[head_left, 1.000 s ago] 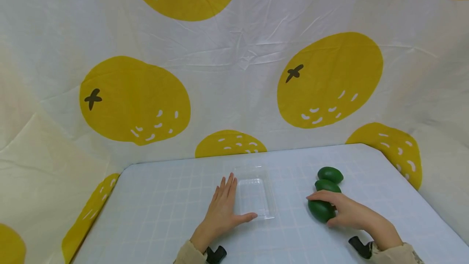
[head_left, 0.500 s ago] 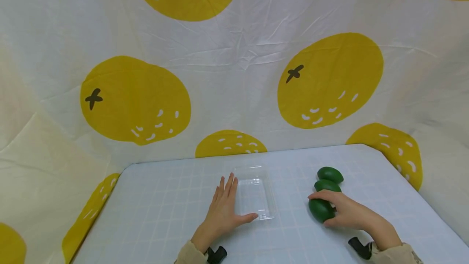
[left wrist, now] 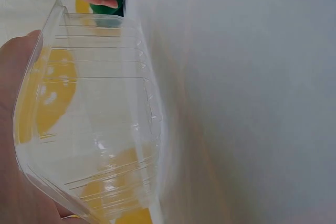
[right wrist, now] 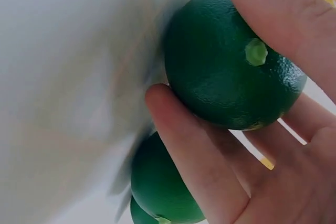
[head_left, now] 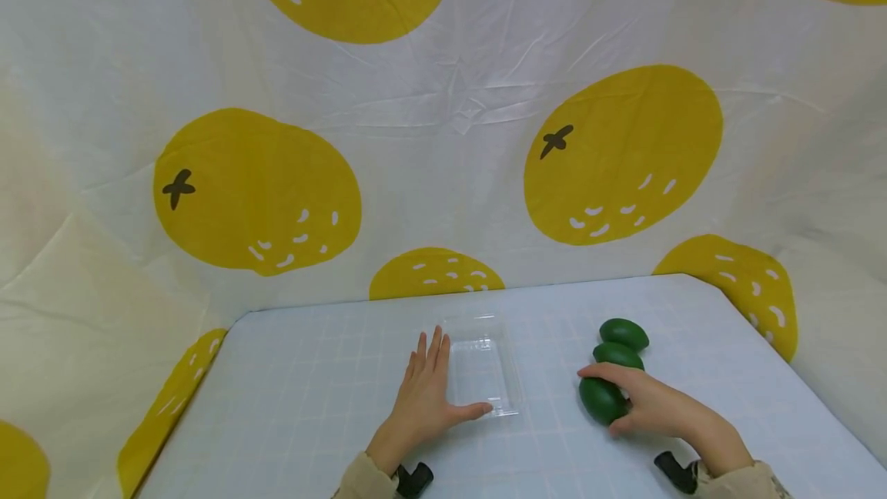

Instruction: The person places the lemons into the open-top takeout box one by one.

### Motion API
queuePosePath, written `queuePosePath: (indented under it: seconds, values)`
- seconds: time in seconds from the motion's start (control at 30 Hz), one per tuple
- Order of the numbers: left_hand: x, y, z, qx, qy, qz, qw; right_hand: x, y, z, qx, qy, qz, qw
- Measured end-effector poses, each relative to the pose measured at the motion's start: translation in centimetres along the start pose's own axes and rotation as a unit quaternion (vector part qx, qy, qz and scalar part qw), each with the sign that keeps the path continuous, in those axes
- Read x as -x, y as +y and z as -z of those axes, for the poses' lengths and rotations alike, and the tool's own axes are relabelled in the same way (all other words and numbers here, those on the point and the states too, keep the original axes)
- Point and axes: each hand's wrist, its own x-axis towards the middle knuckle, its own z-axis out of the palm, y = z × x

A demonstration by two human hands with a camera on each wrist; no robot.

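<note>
On the right side of the table my right hand holds the nearest dark green lime between thumb and fingers. Its light green stem end faces the right wrist view, where the thumb lies on one side and fingers on the other. A second lime and a third lime line up just behind it. My left hand rests at a clear plastic tray, fingers straight along its left side and thumb reaching across the near edge. The tray has ribbed walls and nothing inside.
A white cloth with a faint grid covers the table. Behind it hangs a pale curtain printed with big yellow fruit. Dark wrist mounts show at both sleeves, one mount near the front of the table.
My right hand and the nearest lime have shifted very slightly left and toward me. The left hand's thumb has edged a little right. The other limes and the tray look unmoved.
</note>
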Motion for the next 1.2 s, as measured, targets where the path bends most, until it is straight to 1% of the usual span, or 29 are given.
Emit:
queuePosePath:
  seconds: [0.2, 0.37, 0.53, 0.7, 0.9, 1.2]
  values:
    - [0.05, 0.14, -0.01, 0.001, 0.004, 0.001, 1.0000, -0.01, -0.12, -0.03, 0.026, 0.016, 0.009, 0.9995]
    - [0.07, 0.16, -0.08, -0.002, 0.008, 0.001, 1.0000, 0.06, 0.02, 0.05, 0.047, 0.033, 0.031, 0.9978]
    - [0.08, 0.26, -0.05, -0.007, 0.001, 0.009, 0.9999, 0.11, 0.08, 0.15, 0.051, 0.045, 0.048, 0.9965]
    - [0.10, 0.32, 0.09, -0.002, -0.003, 0.009, 1.0000, 0.07, -0.12, 0.25, 0.047, 0.048, 0.049, 0.9965]
    - [0.17, 0.22, 0.07, -0.005, 0.001, 0.005, 1.0000, 0.04, -0.42, 0.19, 0.057, 0.057, 0.054, 0.9953]
    - [0.07, 0.33, 0.08, -0.005, -0.008, 0.014, 0.9999, -0.02, -0.82, -0.06, 0.061, 0.063, 0.051, 0.9949]
